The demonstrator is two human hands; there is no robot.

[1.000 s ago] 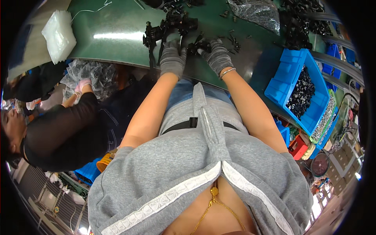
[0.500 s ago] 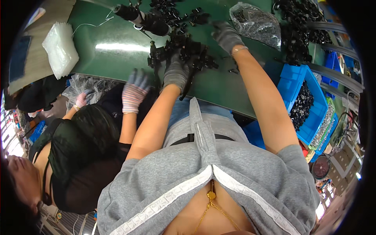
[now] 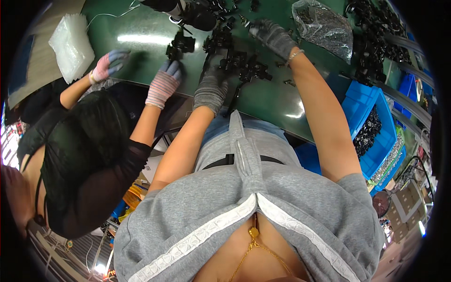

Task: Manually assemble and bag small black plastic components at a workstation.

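Observation:
My left hand point(image 3: 210, 90), in a grey knit glove, lies on the near part of the green table, its fingertips curled into black jointed parts point(image 3: 237, 63). Exactly which part it grips is hidden under the dark fingers. Long dark bars point(image 3: 233, 99) run beside this hand. Farther out, my right hand point(image 3: 273, 38), also gloved in grey, reaches forward with fingers bent together and pointing left. A small metallic piece point(image 3: 244, 21) shows at its fingertips, too small to name. A black cylindrical tool point(image 3: 199, 18) hangs beyond my left hand.
A clear bag of small parts point(image 3: 324, 28) lies at the far right, beside a heap of black parts point(image 3: 369, 47). Blue bins point(image 3: 359, 101) with small pieces stand right. At left, a co-worker's striped glove point(image 3: 163, 87) is by another black part point(image 3: 181, 46); white plastic sheets point(image 3: 70, 47) lie beyond.
My right hand has shifted slightly right and its fingers now bend at the small piece. The co-worker's hands have come over the table, and a black part now lies left of mine.

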